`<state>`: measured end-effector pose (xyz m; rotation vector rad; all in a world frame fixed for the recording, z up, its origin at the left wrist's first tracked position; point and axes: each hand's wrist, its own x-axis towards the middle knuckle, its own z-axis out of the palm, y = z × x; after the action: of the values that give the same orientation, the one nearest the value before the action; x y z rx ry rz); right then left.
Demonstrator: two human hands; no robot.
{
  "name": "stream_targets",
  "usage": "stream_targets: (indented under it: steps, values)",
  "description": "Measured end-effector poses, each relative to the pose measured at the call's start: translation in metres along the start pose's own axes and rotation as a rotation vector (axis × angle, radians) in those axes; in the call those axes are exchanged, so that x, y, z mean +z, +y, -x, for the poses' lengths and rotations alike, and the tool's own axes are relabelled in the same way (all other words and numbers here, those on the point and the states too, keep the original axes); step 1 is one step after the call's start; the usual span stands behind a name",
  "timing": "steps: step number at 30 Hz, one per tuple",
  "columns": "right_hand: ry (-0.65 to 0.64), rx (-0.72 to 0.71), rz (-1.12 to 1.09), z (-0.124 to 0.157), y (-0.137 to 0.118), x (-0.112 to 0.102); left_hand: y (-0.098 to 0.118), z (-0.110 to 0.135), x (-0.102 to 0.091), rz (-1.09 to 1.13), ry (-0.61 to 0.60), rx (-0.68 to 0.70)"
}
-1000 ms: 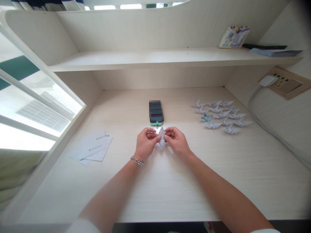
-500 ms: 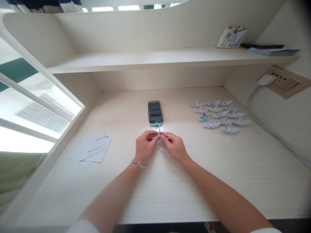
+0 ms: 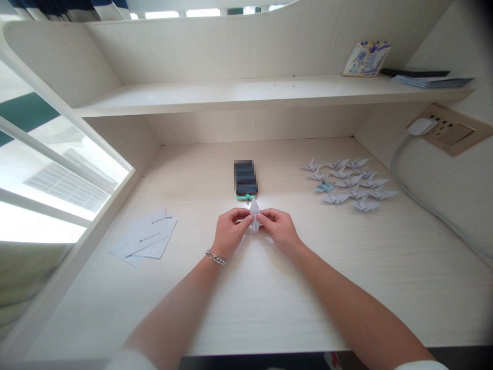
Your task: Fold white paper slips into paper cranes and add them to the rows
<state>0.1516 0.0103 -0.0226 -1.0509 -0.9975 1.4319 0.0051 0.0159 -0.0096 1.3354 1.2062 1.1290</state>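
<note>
**A:** What's in the hands?

**B:** A folded white paper piece (image 3: 254, 216), narrow and pointed, held between the left hand (image 3: 230, 234) and the right hand (image 3: 279, 229), above the worktop (image 3: 308, 293). It sits just on the near side of the smartphone (image 3: 245, 179). Can't tell if it touches the surface.

**A:** Fingers?

**B:** Narrow on both sides, pinching the paper. The left fingers (image 3: 242, 216) hold its left side, the right fingers (image 3: 266, 218) its right. The hands hide some of the contact.

**A:** How to do this well?

**B:** My call: keep both pinches even so the piece stays centred. Grip near the folded edges, not the thin points, and stay light so the paper doesn't crumple.

**A:** What's around it?

**B:** Right side, rows of small folded paper cranes (image 3: 348, 181), one with a teal pattern (image 3: 324, 187). Left side, overlapping pale sheets (image 3: 144, 239).

**A:** Containers?

**B:** No box or tray that I can see. Nearest thing is the shelf (image 3: 215, 96) on the far side, holding a printed booklet (image 3: 366, 59), a dark flat item (image 3: 414, 73) and a stack of papers (image 3: 433, 81) toward the right. Below it on the right wall, a white plug (image 3: 421, 126) sits in a wall socket (image 3: 452, 129).
</note>
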Motion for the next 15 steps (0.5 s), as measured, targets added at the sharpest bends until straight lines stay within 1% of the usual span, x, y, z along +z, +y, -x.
stream_targets:
  steps: [4,10,15]
  values:
    - [-0.028,0.047,0.035,0.0,-0.008,-0.002,-0.001,-0.001,-0.003,0.027,-0.063,-0.039]
    - [-0.085,0.139,-0.004,-0.001,-0.015,-0.007,0.003,0.0,-0.005,0.094,-0.146,-0.102]
    - [-0.103,0.167,0.001,0.0,-0.016,-0.01,0.006,0.0,-0.006,0.137,-0.17,-0.141]
